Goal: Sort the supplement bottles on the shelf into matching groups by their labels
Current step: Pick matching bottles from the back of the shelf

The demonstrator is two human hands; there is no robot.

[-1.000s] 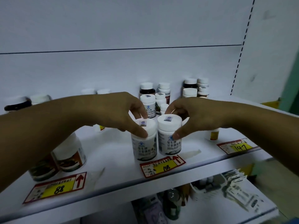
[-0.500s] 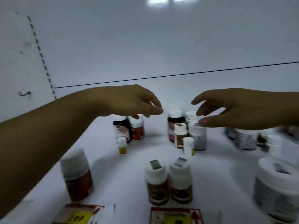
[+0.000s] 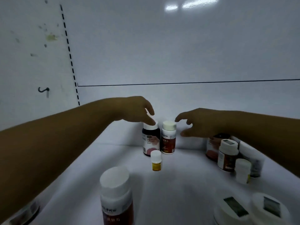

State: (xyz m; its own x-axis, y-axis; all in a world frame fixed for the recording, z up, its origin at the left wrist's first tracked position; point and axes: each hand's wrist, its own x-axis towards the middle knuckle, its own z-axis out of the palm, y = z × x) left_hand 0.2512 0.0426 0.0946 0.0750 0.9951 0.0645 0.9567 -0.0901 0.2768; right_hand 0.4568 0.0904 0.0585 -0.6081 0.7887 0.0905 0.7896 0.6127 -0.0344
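White caps mark your two targets at the far wall: your left hand (image 3: 136, 111) rests fingertips on the dark bottle (image 3: 151, 140), while your right hand (image 3: 199, 122) hovers spread beside the red-labelled bottle (image 3: 168, 140), gripping nothing. Pinch each cap squarely and lift straight, clearing the small yellow bottle (image 3: 156, 160) just in front.
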